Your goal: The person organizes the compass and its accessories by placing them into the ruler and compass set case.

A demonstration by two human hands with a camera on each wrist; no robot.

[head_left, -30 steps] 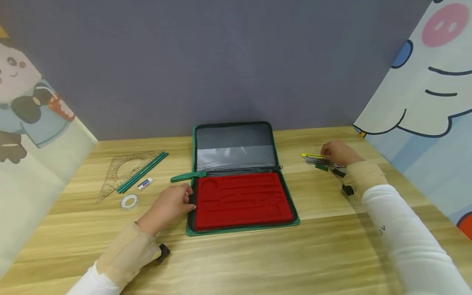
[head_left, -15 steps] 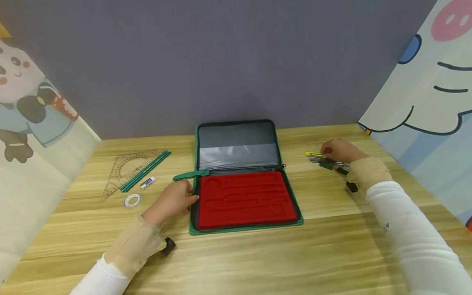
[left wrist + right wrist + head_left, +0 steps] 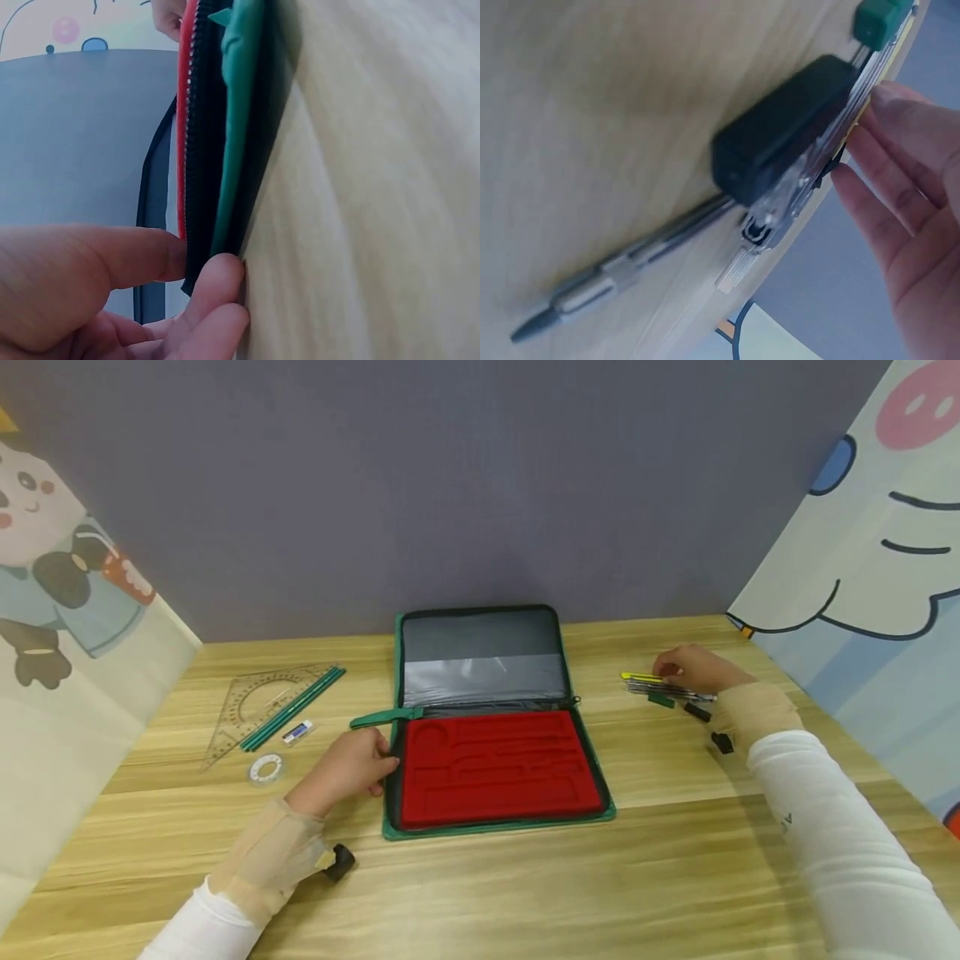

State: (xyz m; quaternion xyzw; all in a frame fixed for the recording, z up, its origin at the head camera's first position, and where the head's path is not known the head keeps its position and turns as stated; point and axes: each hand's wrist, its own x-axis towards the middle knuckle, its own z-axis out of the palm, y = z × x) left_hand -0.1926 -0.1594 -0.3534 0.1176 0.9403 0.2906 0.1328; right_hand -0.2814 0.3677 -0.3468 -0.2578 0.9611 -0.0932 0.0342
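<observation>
In the head view an open green zip case (image 3: 480, 635) lies mid-table, with a moulded red insert (image 3: 517, 731) in its near half. My left hand (image 3: 348, 768) pinches the case's left edge. Up close in the left wrist view, its thumb and fingers (image 3: 217, 281) sit on either side of the zip and green cover. At the right, my right hand (image 3: 697, 668) pinches a slim yellow utility knife (image 3: 641, 677). Beside it lie slender metal drawing tools (image 3: 647, 687), a green block (image 3: 661, 700) and a black block (image 3: 780, 127). Part of the knife is hidden behind the fingers.
To the left lie a clear set square (image 3: 225, 718), teal pencils (image 3: 292, 710), a small eraser (image 3: 297, 732) and a tape roll (image 3: 266, 768). A green strap (image 3: 386, 717) sticks out from the case. A grey panel (image 3: 465, 485) stands behind the table.
The head view has shifted slightly. Both hands keep their places, the left at the case edge and the right at the yellow utility knife.
</observation>
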